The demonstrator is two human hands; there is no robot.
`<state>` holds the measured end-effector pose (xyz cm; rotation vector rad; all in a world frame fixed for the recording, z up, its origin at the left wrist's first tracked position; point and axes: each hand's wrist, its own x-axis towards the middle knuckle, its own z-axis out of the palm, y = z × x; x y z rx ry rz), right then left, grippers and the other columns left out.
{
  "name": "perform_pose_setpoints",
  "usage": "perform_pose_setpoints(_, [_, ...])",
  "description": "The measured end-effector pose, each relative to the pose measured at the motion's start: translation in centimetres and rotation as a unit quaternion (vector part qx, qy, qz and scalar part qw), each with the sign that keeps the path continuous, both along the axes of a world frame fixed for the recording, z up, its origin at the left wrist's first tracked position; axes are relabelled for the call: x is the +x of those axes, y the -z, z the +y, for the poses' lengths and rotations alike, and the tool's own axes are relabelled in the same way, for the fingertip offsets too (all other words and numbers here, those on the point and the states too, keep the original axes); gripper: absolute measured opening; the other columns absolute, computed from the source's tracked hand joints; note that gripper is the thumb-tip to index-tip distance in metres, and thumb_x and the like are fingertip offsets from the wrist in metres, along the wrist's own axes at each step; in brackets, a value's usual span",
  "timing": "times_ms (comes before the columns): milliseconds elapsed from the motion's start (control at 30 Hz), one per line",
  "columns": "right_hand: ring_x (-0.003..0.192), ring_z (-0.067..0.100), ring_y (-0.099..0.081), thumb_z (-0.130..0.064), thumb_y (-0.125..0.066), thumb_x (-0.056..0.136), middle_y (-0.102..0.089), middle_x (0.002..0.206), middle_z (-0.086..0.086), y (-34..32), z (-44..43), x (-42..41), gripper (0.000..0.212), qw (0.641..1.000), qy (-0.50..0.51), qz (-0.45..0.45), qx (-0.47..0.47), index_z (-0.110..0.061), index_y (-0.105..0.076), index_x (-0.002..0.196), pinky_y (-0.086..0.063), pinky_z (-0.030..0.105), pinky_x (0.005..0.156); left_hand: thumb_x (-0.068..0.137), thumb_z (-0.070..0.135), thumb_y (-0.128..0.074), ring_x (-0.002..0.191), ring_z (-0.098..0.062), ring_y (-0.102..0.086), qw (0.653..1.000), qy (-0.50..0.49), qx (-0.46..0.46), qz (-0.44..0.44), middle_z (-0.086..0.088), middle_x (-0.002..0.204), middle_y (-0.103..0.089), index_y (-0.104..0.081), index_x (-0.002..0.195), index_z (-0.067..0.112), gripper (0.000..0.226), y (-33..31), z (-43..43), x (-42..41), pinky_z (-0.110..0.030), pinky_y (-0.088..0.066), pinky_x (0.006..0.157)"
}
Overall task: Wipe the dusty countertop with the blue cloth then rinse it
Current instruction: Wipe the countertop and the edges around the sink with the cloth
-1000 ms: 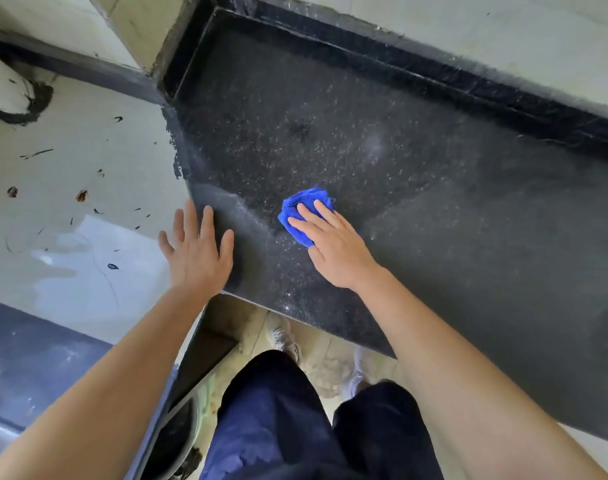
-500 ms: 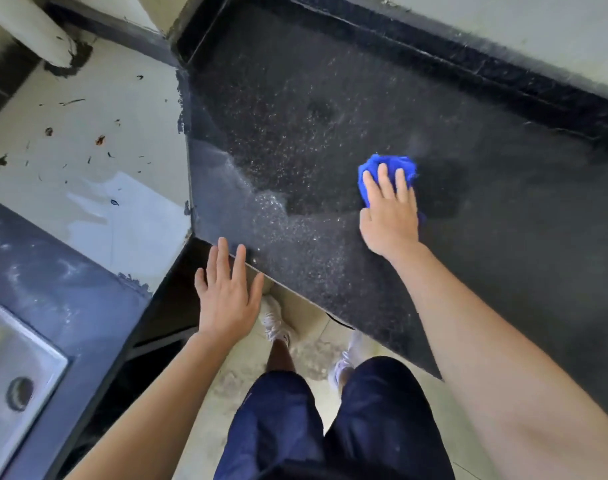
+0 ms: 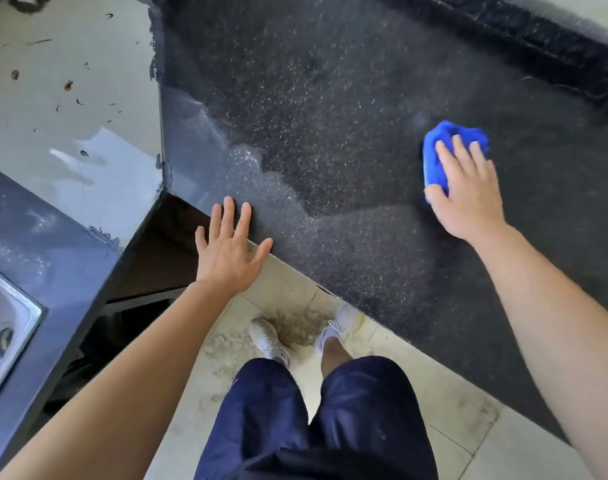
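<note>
- Both hands are well apart: the right hand (image 3: 468, 202) lies on the blue cloth (image 3: 436, 147), with its fingers straight over the cloth and its thumb along the left side, pressing it onto the counter (image 3: 330, 109).
- Bunched under those fingers, the cloth sits on the right part of the black speckled counter.
- The left hand (image 3: 228, 254) is spread with straight fingers and holds nothing. It is at the counter's front edge, and whether it touches cannot be told.
- A pale dusty film (image 3: 261, 188) covers the counter's front-left part.
- A steel sink (image 3: 4, 320) shows at far left, and white shoes (image 3: 269, 341) stand on the tiled floor (image 3: 444, 400).
</note>
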<state>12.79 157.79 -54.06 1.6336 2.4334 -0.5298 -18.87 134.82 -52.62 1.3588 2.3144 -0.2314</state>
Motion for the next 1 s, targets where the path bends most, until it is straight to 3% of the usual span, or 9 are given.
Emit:
perform_pose_setpoints(167, [0.15, 0.041, -0.009, -0.037, -0.032, 0.089, -0.015, 0.165, 0.014, 0.8, -5.3, -4.9, 0.072, 0.997, 0.062, 0.014, 0.041, -0.015, -0.023, 0.157, -0.013, 0.054, 0.122, 0.096, 0.069, -0.023, 0.151, -0.02, 0.016, 1.0, 0.001, -0.001, 0.006, 0.001, 0.165, 0.015, 0.004, 0.157, 0.031, 0.077, 0.4, -0.2, 0.0, -0.053, -0.001, 0.122])
perform_pose_setpoints(367, [0.151, 0.039, -0.011, -0.034, -0.035, 0.093, -0.019, 0.164, 0.011, 0.4, -13.0, -15.3, 0.066, 0.987, -0.144, 0.055, 0.038, -0.019, -0.027, 0.156, -0.014, 0.053, 0.122, 0.094, 0.071, -0.023, 0.152, -0.018, 0.014, 1.0, 0.008, -0.006, 0.017, 0.002, 0.165, 0.014, 0.002, 0.157, 0.032, 0.079, 0.4, -0.2, -0.1, -0.051, -0.003, 0.122])
perform_pose_setpoints(500, [0.148, 0.032, -0.025, -0.031, -0.034, 0.09, -0.033, 0.16, 0.004, 0.6, -9.5, -13.1, 0.062, 0.971, -0.225, 0.079, 0.037, -0.022, -0.038, 0.151, -0.022, 0.05, 0.12, 0.094, 0.073, -0.022, 0.153, -0.021, 0.008, 0.999, 0.021, -0.001, 0.035, -0.001, 0.166, 0.009, -0.001, 0.158, 0.03, 0.08, 0.6, -0.2, -0.4, -0.052, -0.006, 0.123])
perform_pose_setpoints(633, [0.138, 0.039, -0.037, -0.023, -0.046, 0.085, -0.042, 0.153, 0.012, 1.3, -1.6, -4.1, 0.058, 0.991, -0.095, 0.034, 0.09, -0.016, -0.047, 0.142, -0.038, 0.05, 0.104, 0.094, 0.073, -0.02, 0.152, -0.021, 0.01, 0.999, 0.019, -0.001, 0.034, -0.001, 0.166, 0.01, 0.0, 0.158, 0.03, 0.079, 0.5, -0.2, -0.3, -0.053, -0.003, 0.122])
perform_pose_setpoints(733, [0.149, 0.036, -0.019, -0.023, -0.041, 0.089, -0.025, 0.163, 0.007, 1.2, 1.2, 3.6, 0.063, 0.998, 0.035, 0.033, 0.045, -0.022, -0.036, 0.152, -0.021, 0.054, 0.118, 0.094, 0.073, -0.021, 0.152, -0.02, 0.012, 1.0, 0.016, 0.008, 0.018, 0.0, 0.166, 0.011, 0.001, 0.157, 0.031, 0.079, 0.6, -0.4, -0.2, -0.054, -0.002, 0.122])
perform_pose_setpoints(800, [0.151, 0.037, -0.014, -0.022, -0.038, 0.091, -0.022, 0.164, 0.007, 1.0, -0.2, 6.3, 0.063, 0.994, 0.095, 0.039, 0.036, -0.022, -0.034, 0.153, -0.017, 0.055, 0.12, 0.094, 0.073, -0.022, 0.152, -0.02, 0.013, 1.0, 0.011, 0.015, 0.01, 0.0, 0.166, 0.012, 0.001, 0.157, 0.031, 0.079, 0.8, -0.5, -0.3, -0.054, -0.001, 0.122])
perform_pose_setpoints(900, [0.149, 0.042, -0.016, -0.023, -0.03, 0.089, -0.025, 0.162, 0.013, 1.3, -5.6, 5.6, 0.065, 0.983, 0.165, 0.033, 0.068, -0.017, -0.035, 0.153, -0.017, 0.052, 0.12, 0.095, 0.071, -0.024, 0.152, -0.021, 0.013, 0.999, 0.013, 0.031, 0.002, -0.001, 0.166, 0.011, 0.0, 0.157, 0.031, 0.078, 1.0, -0.7, -0.3, -0.054, 0.0, 0.122])
perform_pose_setpoints(1000, [0.149, 0.042, -0.015, -0.023, -0.032, 0.089, -0.025, 0.162, 0.011, 1.3, -11.6, 0.4, 0.064, 0.983, 0.173, 0.028, 0.06, -0.019, -0.035, 0.153, -0.017, 0.052, 0.121, 0.096, 0.069, -0.026, 0.152, -0.023, 0.012, 0.999, 0.018, 0.051, -0.001, -0.004, 0.166, 0.009, -0.001, 0.157, 0.03, 0.077, 1.1, -0.9, -0.2, -0.054, 0.0, 0.122])
